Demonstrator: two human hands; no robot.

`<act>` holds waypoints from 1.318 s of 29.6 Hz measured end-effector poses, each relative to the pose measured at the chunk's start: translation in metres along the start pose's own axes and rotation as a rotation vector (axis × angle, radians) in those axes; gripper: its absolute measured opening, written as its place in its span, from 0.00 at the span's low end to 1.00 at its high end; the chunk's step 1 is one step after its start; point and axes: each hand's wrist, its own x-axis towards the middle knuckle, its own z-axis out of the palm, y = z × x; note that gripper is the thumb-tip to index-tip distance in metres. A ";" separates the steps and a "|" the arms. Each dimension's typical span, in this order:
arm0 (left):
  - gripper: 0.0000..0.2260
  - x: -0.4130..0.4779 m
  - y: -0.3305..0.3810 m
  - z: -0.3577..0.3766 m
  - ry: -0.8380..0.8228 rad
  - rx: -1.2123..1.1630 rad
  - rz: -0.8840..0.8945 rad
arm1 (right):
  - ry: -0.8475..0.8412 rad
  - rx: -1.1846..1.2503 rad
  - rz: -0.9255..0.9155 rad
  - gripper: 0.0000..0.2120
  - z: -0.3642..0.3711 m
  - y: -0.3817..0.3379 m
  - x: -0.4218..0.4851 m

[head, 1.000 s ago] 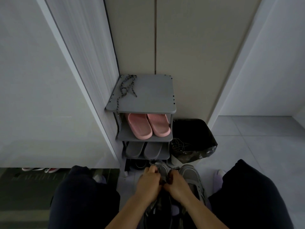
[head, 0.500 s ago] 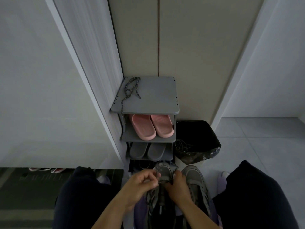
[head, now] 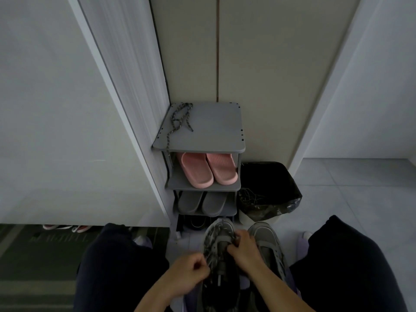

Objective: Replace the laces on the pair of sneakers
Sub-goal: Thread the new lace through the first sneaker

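Note:
Two grey sneakers stand on the floor between my knees. On the left sneaker [head: 219, 235], my right hand [head: 244, 248] curls its fingers over the tongue and upper eyelets. My left hand [head: 191, 270] pinches the speckled lace [head: 209, 255] that runs down the shoe's left side. The right sneaker [head: 266, 238] stands beside it, untouched. A second speckled lace [head: 179, 120] lies coiled on the top of the grey shoe rack [head: 216, 131], one end hanging over its front left edge.
The rack holds pink slippers [head: 208, 168] on the middle shelf and grey slippers [head: 202, 202] below. A bin lined with a black bag [head: 267, 190] stands to the right of the rack. White walls close in on both sides; grey tiled floor lies right.
My left hand has drawn back toward me and to the left, pulling the lace out along the left sneaker. My right hand stays on the shoe's tongue area.

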 end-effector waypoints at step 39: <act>0.06 0.037 0.011 -0.004 0.304 -0.056 0.080 | -0.090 -0.151 -0.108 0.18 -0.025 -0.010 -0.011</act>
